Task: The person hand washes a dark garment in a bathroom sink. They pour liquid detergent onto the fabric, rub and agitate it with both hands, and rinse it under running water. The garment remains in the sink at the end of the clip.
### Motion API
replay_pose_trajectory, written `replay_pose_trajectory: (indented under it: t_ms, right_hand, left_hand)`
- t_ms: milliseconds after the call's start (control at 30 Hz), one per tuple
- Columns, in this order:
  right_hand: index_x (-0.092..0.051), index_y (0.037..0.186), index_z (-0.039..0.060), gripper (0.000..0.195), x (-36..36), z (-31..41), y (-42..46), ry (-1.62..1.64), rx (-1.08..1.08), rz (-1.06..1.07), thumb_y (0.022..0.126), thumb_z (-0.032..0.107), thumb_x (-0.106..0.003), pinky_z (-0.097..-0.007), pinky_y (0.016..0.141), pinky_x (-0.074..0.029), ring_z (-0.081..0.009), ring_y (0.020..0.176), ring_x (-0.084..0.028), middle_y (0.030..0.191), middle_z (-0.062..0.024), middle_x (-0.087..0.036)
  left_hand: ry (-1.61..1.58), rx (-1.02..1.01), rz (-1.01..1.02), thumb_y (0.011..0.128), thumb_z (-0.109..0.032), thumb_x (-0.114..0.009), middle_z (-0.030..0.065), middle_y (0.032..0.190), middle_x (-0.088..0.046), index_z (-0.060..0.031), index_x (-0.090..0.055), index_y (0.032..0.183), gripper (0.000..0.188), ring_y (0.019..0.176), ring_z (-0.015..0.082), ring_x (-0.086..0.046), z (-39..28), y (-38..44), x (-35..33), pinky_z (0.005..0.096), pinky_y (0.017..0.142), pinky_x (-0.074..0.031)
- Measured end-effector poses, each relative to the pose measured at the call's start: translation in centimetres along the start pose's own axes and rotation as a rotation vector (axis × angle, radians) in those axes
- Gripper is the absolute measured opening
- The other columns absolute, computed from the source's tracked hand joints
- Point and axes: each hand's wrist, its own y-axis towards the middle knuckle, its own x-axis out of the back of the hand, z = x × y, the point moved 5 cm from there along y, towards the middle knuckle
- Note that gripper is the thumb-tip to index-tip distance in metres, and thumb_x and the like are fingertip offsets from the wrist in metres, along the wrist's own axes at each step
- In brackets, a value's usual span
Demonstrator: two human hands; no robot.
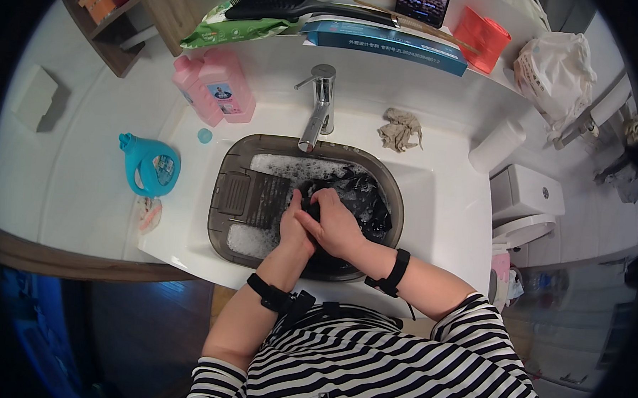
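Note:
A grey translucent plastic basin point(397, 213) sits in the white sink, holding sudsy water and a dark wet cloth point(369, 204). Its left side has a ribbed washboard point(268, 199). My left hand point(296, 224) and my right hand point(336, 221) are together over the middle of the basin, palms facing, with a bunched part of the dark cloth between them. The right fingers curl over the cloth; the left fingers point up along its left side. Part of the cloth is hidden under my hands and wrists.
A chrome faucet point(320, 108) reaches over the basin's back rim. Two pink bottles point(230, 91) and a small turquoise cap point(205, 136) are at the back left, a turquoise detergent bottle point(152, 165) at the left. A crumpled beige cloth point(400, 130) lies back right, near a white roll point(497, 145).

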Motion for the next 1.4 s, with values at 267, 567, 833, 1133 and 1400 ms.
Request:
replay_pose_trajectory:
  t_ms: [267, 567, 833, 1133, 1400]
  right_hand:
    - [-0.06, 0.087, 0.0012, 0.031, 1.6, -4.2, 1.7, -0.05, -0.065, 0.157, 0.096, 0.031, -0.057, -0.0521, 0.073, -0.049, -0.0441, 0.089, -0.061, 0.086, -0.0217, -0.063]
    - [-0.021, 0.158, 0.0262, 0.074, 0.6, -7.6, -1.8, -0.904, -0.129, 0.84, 0.095, 0.039, -0.058, -0.0677, 0.104, -0.034, -0.0478, 0.14, -0.03, 0.165, -0.0159, 0.002]
    - [-0.007, 0.159, 0.029, 0.076, -3.1, -11.8, -1.5, -0.964, -0.263, 1.002, 0.097, 0.037, -0.05, -0.0729, 0.106, -0.022, -0.0442, 0.141, -0.032, 0.165, -0.0149, 0.0]
    - [-0.041, 0.144, 0.0234, 0.062, -2.1, -13.6, 2.4, -0.643, -0.233, 0.745, 0.086, 0.012, -0.06, -0.0545, 0.099, -0.044, -0.0377, 0.123, -0.055, 0.142, -0.017, -0.049]
    - [-0.069, 0.102, 0.0094, 0.036, 2.2, -2.4, 1.3, -0.005, 0.24, 0.186, 0.069, -0.001, -0.061, -0.04, 0.09, -0.052, -0.0339, 0.105, -0.062, 0.112, -0.0106, -0.065]
  left_hand:
    - [1.06, -0.383, -0.109, 0.1, -0.037, -0.055, 0.015, 0.097, -0.067, 0.0014, -0.064, 0.101, 0.039, 0.098, 0.0291, -0.06, -1.7, 0.0, -1.1, 0.0383, 0.081, -0.044]
    - [2.386, -0.325, 0.301, 0.092, -0.027, -0.064, 0.021, 0.161, -0.012, -0.0145, -0.023, 0.156, 0.077, 0.147, 0.0445, -0.016, 2.4, 1.9, 0.7, 0.0535, 0.114, -0.03]
    - [2.549, -0.225, 0.278, 0.092, -0.034, -0.057, 0.0164, 0.164, -0.002, -0.0138, -0.018, 0.157, 0.079, 0.151, 0.0387, -0.001, 3.9, 3.8, 2.7, 0.0539, 0.12, -0.007]
    - [2.478, -0.211, 0.299, 0.093, -0.037, -0.054, 0.0135, 0.164, -0.009, -0.0116, -0.02, 0.157, 0.076, 0.151, 0.0328, -0.01, 3.6, 4.0, 2.6, 0.0519, 0.12, -0.012]
    - [0.399, 0.058, 0.048, 0.094, -0.065, -0.046, 0.0087, 0.147, -0.045, -0.0179, -0.028, 0.154, 0.079, 0.135, 0.0284, -0.043, 0.7, 3.3, 3.5, 0.0451, 0.11, -0.033]
